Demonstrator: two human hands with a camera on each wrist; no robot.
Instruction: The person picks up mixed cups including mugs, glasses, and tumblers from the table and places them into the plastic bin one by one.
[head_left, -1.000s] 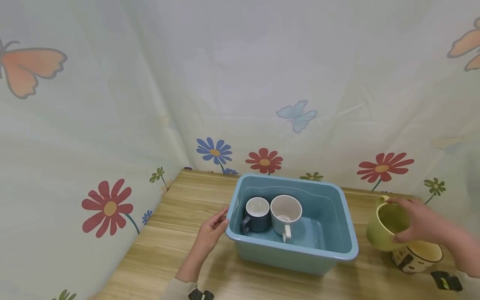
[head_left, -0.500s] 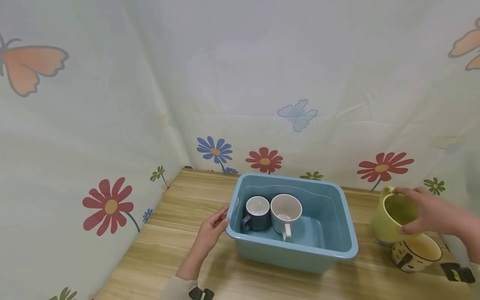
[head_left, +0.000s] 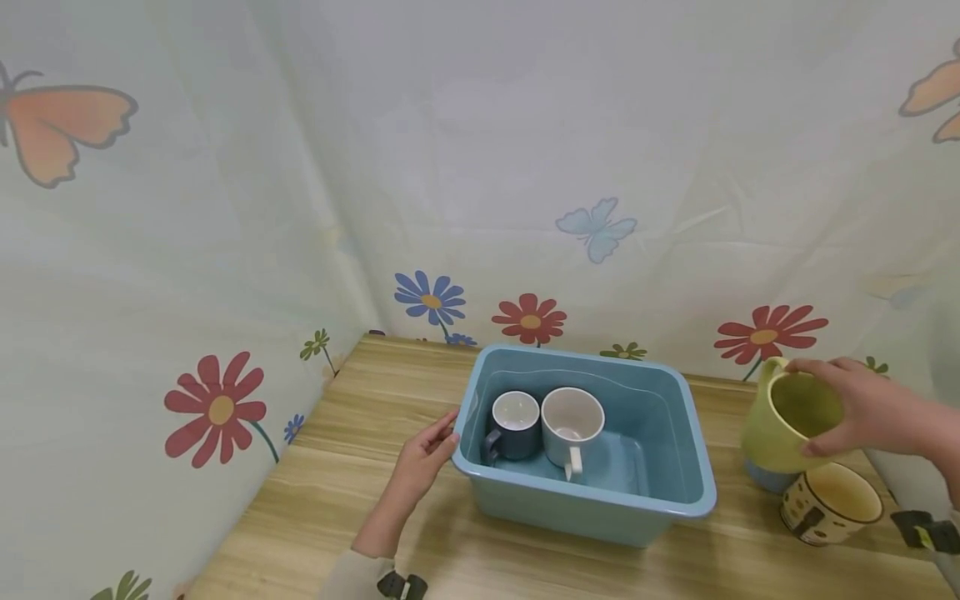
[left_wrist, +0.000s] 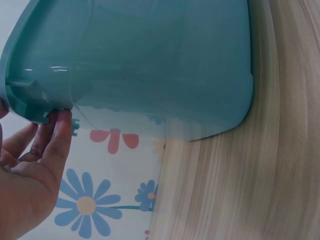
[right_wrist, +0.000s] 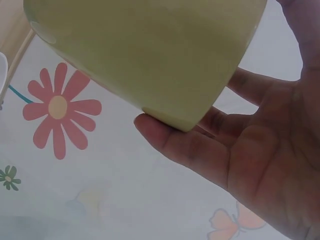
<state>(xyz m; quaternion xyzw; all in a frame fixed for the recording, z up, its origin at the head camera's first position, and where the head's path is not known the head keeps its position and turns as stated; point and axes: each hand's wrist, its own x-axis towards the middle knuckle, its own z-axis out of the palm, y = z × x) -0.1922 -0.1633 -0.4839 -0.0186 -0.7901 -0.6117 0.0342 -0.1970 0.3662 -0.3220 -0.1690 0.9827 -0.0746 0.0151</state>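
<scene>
My right hand (head_left: 870, 408) grips the rim of a yellow-green mug (head_left: 772, 433), thumb on the near side and fingers at the far side. The mug tilts, its handle toward the back. Below it shows a blue rounded thing (head_left: 770, 477), largely hidden behind the mug. A cream cup with dark markings (head_left: 828, 504) stands close by on the table. My left hand (head_left: 420, 462) holds the left rim of a blue plastic tub (head_left: 577, 508), with fingers (left_wrist: 57, 145) tucked under the lip. Inside, toward the left, stand a dark mug (head_left: 517, 437) and a white mug (head_left: 570, 425).
The right part of the tub floor (head_left: 626, 462) is bare. Wood-patterned tabletop (head_left: 360, 442) runs around the tub. Behind and at the left hangs a pale curtain (head_left: 480, 167) printed with flowers and butterflies.
My right hand has raised the yellow-green mug slightly, away from the cream cup, and the blue thing beneath now shows more. My left hand and the tub have stayed put.
</scene>
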